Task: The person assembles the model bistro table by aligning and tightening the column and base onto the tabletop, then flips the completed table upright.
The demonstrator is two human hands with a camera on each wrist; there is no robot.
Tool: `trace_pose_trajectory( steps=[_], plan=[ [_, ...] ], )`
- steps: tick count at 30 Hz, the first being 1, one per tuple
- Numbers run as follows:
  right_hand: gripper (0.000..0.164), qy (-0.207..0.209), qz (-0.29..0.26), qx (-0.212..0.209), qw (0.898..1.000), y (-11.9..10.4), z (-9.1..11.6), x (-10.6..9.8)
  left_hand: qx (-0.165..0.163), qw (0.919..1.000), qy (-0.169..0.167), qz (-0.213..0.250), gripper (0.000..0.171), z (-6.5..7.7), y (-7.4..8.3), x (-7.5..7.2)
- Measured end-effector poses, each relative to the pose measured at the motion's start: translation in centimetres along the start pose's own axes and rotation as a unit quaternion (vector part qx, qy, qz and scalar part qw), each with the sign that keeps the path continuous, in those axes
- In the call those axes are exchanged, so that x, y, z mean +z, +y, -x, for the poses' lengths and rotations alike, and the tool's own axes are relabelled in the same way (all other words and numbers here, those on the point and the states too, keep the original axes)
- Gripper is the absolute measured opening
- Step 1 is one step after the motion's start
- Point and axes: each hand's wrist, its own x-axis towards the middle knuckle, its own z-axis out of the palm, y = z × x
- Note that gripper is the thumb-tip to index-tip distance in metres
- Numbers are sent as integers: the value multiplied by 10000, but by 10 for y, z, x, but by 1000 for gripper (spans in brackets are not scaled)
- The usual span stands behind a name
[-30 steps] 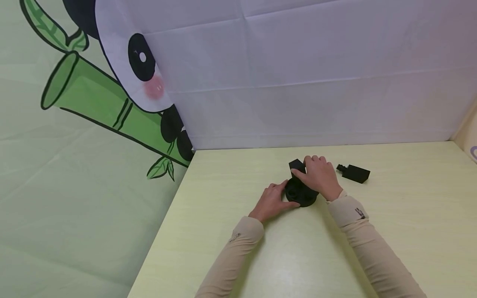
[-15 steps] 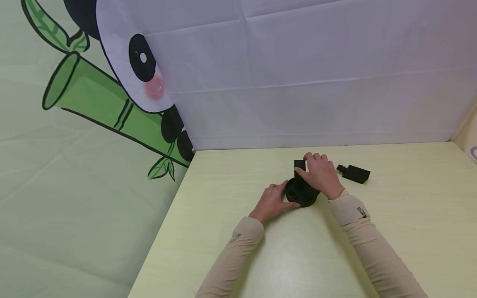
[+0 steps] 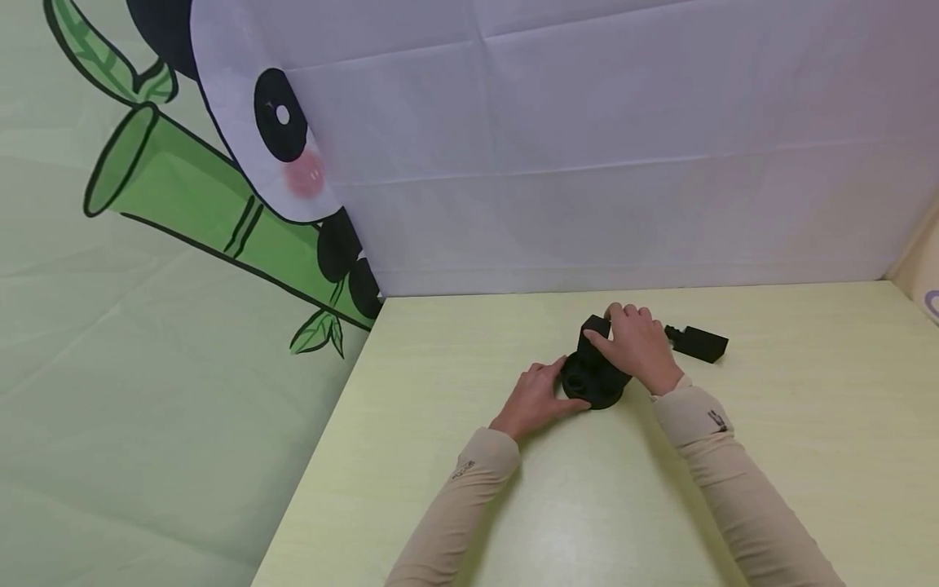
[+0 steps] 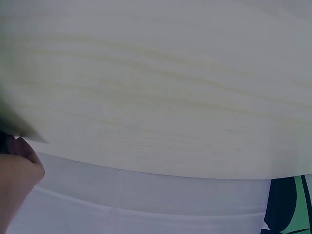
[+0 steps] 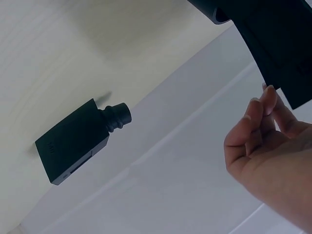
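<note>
A black round base (image 3: 575, 383) with a ring-like opening stands on the table. My left hand (image 3: 535, 399) holds its near left side, thumb in front and fingers behind. Above the base rises a black rectangular block (image 3: 596, 326), which my right hand (image 3: 638, 346) grips between thumb and fingers. In the right wrist view the fingertips of the right hand (image 5: 265, 129) pinch the edge of a dark part. Whether block and base are joined is hidden behind the hand. Only part of the left hand (image 4: 19, 170) shows in the left wrist view.
A loose black block with a ribbed round neck (image 3: 700, 344) lies to the right of my right hand. The pale wood table (image 3: 425, 367) meets a white cloth (image 3: 587, 204) at its back edge. A printed green cloth (image 3: 147, 408) hangs left.
The upright block has turned under my right hand and shifted slightly right, the hand shifting with it. My left hand stays on the base, and the loose block lies still.
</note>
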Motion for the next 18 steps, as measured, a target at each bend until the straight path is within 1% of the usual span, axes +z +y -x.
trace_pose_trajectory(
  steps=[3, 9, 13, 18],
  plan=[
    [53, -27, 71, 13, 10000, 2, 0, 0, 24, 10000, 26, -26, 87, 0, 0, 0],
    [51, -48, 264, 117, 9996, 2, 2, 0, -25, 10000, -34, 0, 88, 0, 0, 0],
    [55, -92, 268, 182, 9994, 3, 2, -1, -32, 10000, -51, -3, 89, 0, 0, 1],
    [57, -329, 123, -35, 9994, 4, 1, -2, -14, 10000, -5, 9, 89, -1, 0, 1]
  ],
)
